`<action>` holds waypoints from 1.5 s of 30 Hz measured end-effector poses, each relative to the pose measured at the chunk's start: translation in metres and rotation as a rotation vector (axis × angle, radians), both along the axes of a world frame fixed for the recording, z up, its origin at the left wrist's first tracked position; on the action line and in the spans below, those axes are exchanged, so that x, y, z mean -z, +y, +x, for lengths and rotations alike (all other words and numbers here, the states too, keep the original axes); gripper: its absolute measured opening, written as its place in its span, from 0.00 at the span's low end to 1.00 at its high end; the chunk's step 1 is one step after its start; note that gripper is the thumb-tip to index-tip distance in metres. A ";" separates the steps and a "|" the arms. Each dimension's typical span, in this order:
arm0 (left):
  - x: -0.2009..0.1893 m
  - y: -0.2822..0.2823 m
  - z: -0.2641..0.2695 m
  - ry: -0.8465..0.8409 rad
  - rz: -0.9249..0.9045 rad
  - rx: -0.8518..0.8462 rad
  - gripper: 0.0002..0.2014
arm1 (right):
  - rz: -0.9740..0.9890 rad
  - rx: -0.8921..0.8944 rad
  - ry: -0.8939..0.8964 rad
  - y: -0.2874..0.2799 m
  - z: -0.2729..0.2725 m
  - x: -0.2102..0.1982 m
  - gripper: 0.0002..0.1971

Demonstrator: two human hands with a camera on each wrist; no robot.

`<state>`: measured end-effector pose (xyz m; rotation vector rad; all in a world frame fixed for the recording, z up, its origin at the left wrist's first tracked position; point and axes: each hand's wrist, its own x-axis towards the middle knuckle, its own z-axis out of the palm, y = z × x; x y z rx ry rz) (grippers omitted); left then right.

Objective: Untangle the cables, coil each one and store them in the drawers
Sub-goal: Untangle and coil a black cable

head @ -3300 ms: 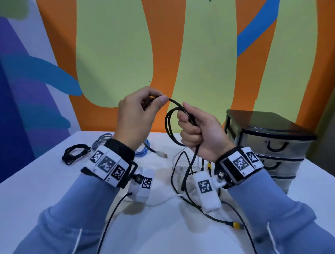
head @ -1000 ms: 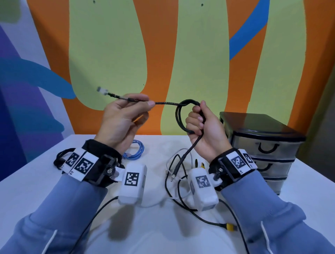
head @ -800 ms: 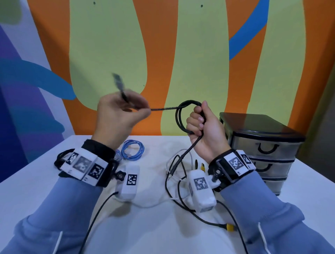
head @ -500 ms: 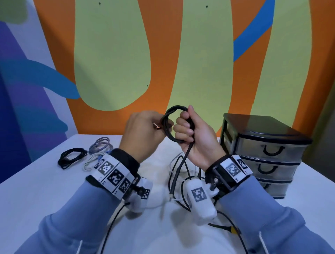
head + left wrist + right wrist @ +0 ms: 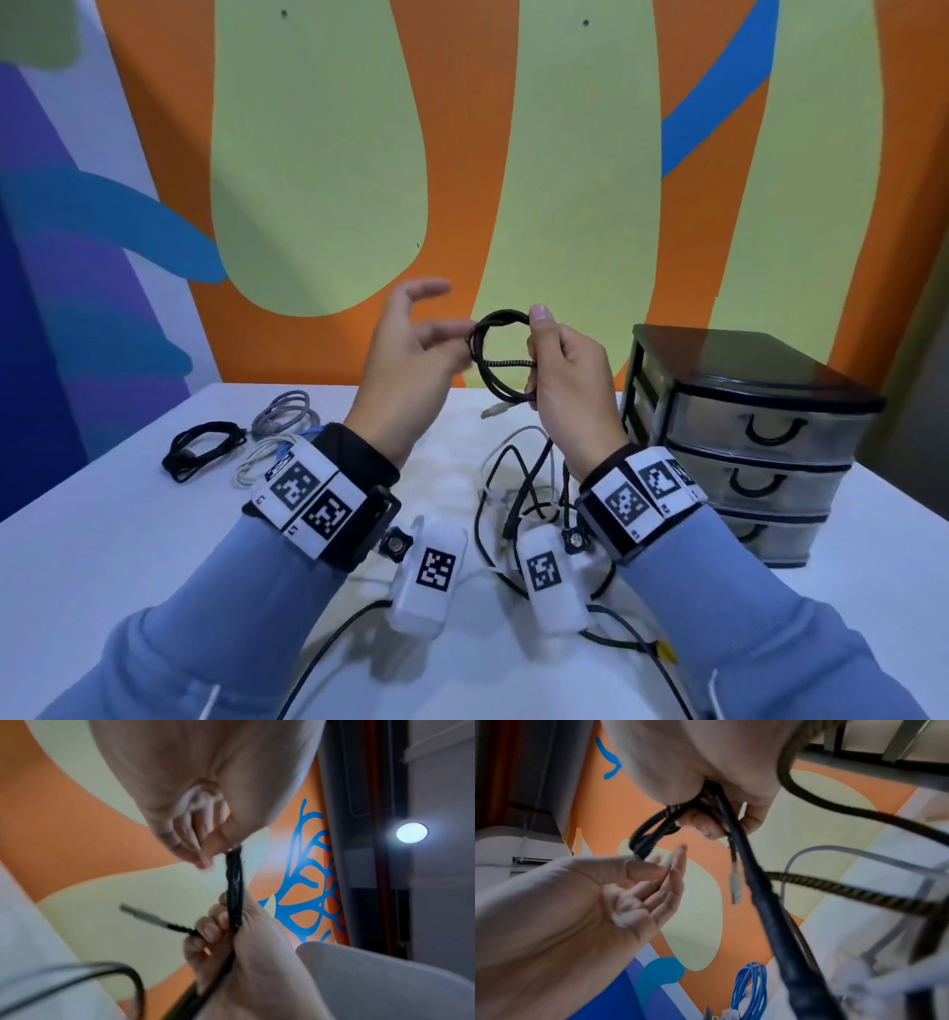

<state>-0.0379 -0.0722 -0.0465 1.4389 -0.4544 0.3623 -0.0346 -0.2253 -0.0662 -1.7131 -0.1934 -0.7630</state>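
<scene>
While the right hand (image 5: 567, 380) is raised above the middle of the white table (image 5: 118, 555), its curled fingers and thumb clamp a small coil of black braided cable (image 5: 500, 354), several loops gathered into a ring. From the same grip a short tail ends in a silvery plug (image 5: 495, 409) hanging just under the ring, and a longer black run drops to the table. In the left wrist view the loops pass edge-on between that hand's thumb and fingers (image 5: 213, 925), with the plug sticking out to the side.

At the ring's opposite side, the left hand (image 5: 405, 370) meets the coil. Thumb and a fingertip touch the loops there, while the other fingers are spread and fairly straight; the right wrist view shows its palm open and turned up. Whether the fingertips truly pinch the cable or only touch it, I cannot tell.

Below the hands, near the table's centre, lies a loose tangle of black and white cables (image 5: 529, 483), one lead ending in a yellow connector (image 5: 666, 651) toward the near edge. Toward the far left corner sit a coiled black cable (image 5: 203, 449), a grey coiled cable (image 5: 285, 413), a white cable (image 5: 259, 457), and a blue coiled cable (image 5: 750, 990) seen from the right wrist. Along the right edge stands a dark three-drawer unit (image 5: 744, 437), all drawers shut.
</scene>
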 end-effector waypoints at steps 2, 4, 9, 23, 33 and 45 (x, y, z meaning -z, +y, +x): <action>-0.001 0.003 0.000 -0.223 0.150 -0.153 0.23 | -0.007 0.021 -0.001 -0.003 0.000 0.000 0.32; 0.005 0.005 0.000 -0.454 0.556 -0.280 0.16 | -0.011 -0.005 0.000 -0.003 -0.001 0.000 0.30; 0.012 0.007 0.003 -0.357 0.921 -0.191 0.06 | 0.032 -0.130 0.039 -0.001 -0.001 0.001 0.26; -0.013 0.016 -0.002 0.221 -0.127 0.262 0.17 | 0.457 -0.212 0.237 -0.004 -0.003 -0.004 0.20; -0.007 0.027 0.005 -0.189 0.527 -0.240 0.13 | 0.563 -0.307 0.085 -0.003 -0.007 -0.010 0.19; -0.009 0.019 0.008 0.088 0.038 -0.119 0.11 | 0.635 -0.686 0.190 0.016 -0.013 -0.004 0.16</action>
